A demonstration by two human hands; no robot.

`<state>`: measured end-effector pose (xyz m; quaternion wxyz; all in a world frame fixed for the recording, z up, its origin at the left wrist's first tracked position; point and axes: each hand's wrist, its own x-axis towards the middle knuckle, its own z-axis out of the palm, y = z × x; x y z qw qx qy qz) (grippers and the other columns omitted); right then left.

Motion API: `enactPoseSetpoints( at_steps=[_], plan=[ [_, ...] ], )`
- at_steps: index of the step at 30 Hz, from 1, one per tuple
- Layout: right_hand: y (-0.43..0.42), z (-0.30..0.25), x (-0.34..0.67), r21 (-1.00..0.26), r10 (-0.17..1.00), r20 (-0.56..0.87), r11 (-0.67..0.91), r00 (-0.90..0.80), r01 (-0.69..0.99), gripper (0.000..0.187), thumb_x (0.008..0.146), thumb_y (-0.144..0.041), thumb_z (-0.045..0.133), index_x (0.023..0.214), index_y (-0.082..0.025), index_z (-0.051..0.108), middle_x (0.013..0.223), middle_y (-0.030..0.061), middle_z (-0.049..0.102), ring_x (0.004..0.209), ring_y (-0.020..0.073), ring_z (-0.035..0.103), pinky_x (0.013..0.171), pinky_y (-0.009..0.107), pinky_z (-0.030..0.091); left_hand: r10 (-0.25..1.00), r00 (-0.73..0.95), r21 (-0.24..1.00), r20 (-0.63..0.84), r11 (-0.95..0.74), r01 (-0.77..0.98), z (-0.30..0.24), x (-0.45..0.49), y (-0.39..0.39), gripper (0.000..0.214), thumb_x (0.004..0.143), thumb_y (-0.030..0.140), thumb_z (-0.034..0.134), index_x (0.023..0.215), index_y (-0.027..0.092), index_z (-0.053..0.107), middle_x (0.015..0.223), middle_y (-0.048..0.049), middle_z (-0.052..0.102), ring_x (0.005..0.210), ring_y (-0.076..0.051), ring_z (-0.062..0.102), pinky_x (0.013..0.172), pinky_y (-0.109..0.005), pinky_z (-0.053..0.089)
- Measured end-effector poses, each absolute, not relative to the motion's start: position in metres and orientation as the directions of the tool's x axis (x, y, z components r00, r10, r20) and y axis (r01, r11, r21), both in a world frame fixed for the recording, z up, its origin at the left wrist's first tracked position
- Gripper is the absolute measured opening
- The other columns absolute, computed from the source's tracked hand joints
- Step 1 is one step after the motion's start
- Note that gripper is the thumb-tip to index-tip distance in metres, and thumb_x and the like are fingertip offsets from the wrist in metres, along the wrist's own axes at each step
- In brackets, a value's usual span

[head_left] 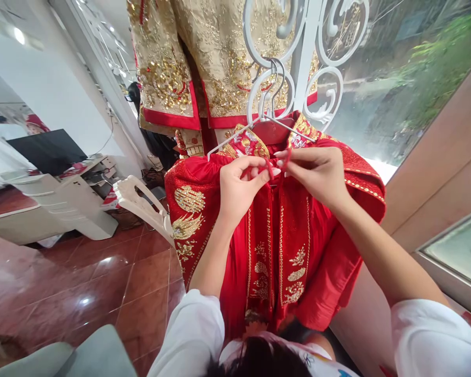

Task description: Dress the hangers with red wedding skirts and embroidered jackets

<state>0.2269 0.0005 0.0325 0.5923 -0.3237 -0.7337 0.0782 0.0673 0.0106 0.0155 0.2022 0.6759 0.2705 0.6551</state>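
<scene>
- Two bare hands are up at the collar of a red jacket (294, 251), smack in the middle of the view, meeting at the neck opening.
- Left hand (239, 188): fingers curled in, with the thumb and fingertips pinching one side of the little red cord fastening (270, 166) at the jacket's throat.
- Right hand (317, 175): same deal from the other side. Its fingertips are nipped onto the other bit of that cord, so the two hands are practically touching.
- Can't tell if the cord is knotted or loose, since it's tiny and half hidden by fingers.
- The jacket has gold embroidery down both front edges and on its left sleeve.
- It hangs front-on from a white hanger (231, 139), which hooks into a white scrollwork stand (310, 47) just above.
- Farther back and higher up, a gold robe (220, 52) with red trim hangs behind that stand.
- Both arms come up from the near edge in white sleeves (192, 330).
- Just left of the jacket is a white plastic chair (141, 201), leaning back a bit.
- Far left there's a white desk (63, 204) with a black screen (47, 149) on it.
- The floor (82, 283) is glossy red-brown tile.
- The right side is a big window (408, 78) with blurry greenery outside.
</scene>
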Motion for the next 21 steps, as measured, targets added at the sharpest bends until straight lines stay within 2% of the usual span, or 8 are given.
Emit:
enactPoseSetpoints(
  at_steps=[3,6,10,14,17,21],
  plan=[
    [0.008,0.025,0.218,-0.237,0.431,0.881,0.76,-0.195,0.605,0.025,0.086,-0.031,0.053,0.073,-0.019,0.07,0.062,0.0018,0.056,0.059,0.0106,0.052,0.057,0.024,0.038,0.669,0.026,0.666,0.743,-0.742,0.074,0.014,0.067,0.014,0.024,0.066,0.038,0.077,0.076,0.018,0.068,0.062,0.0032,0.049,0.057,-0.007,0.042,0.054,-0.021,0.038],
    [0.016,0.015,0.215,-0.097,0.382,0.893,0.68,-0.238,0.727,0.029,0.089,-0.033,0.046,0.084,-0.019,0.07,0.059,0.0019,0.051,0.054,0.0097,0.045,0.052,0.024,0.03,0.676,0.027,0.67,0.736,-0.734,0.109,0.012,0.067,0.014,0.018,0.07,0.034,0.073,0.077,0.018,0.067,0.064,0.0026,0.049,0.059,-0.008,0.042,0.056,-0.021,0.04],
    [0.02,0.006,0.213,-0.046,0.353,0.906,0.631,-0.234,0.774,0.03,0.092,-0.032,0.042,0.09,-0.02,0.07,0.058,0.0018,0.049,0.054,0.0101,0.043,0.051,0.025,0.027,0.679,0.077,0.656,0.73,-0.728,0.198,0.011,0.063,0.012,0.005,0.075,0.022,0.063,0.078,0.017,0.062,0.064,0.0035,0.046,0.058,-0.007,0.041,0.057,-0.02,0.038],
    [0.02,0.005,0.217,-0.011,0.314,0.905,0.691,-0.287,0.723,0.027,0.093,-0.032,0.046,0.084,-0.023,0.07,0.069,0.0039,0.057,0.065,0.013,0.049,0.059,0.026,0.034,0.68,0.218,0.58,0.7,-0.719,0.382,0.013,0.055,0.01,0.005,0.074,0.015,0.057,0.071,0.018,0.054,0.061,0.0053,0.042,0.056,-0.007,0.038,0.056,-0.02,0.033],
    [0.02,0.009,0.221,0.022,0.261,0.918,0.716,-0.297,0.698,0.024,0.091,-0.03,0.048,0.079,-0.024,0.068,0.082,0.0045,0.062,0.078,0.0163,0.052,0.069,0.031,0.04,0.645,0.262,0.5,0.718,-0.74,0.45,0.013,0.053,0.009,0.005,0.075,0.013,0.055,0.074,0.018,0.055,0.067,0.0045,0.048,0.059,-0.007,0.042,0.059,-0.02,0.034],
    [0.019,0.013,0.22,0.035,0.232,0.924,0.742,-0.305,0.67,0.022,0.089,-0.027,0.048,0.076,-0.022,0.065,0.083,0.0054,0.06,0.082,0.0178,0.052,0.074,0.036,0.043,0.595,0.246,0.429,0.765,-0.756,0.495,0.01,0.056,0.008,0.006,0.077,0.014,0.055,0.078,0.019,0.058,0.077,0.0029,0.055,0.059,-0.008,0.043,0.061,-0.022,0.035]
  ],
)
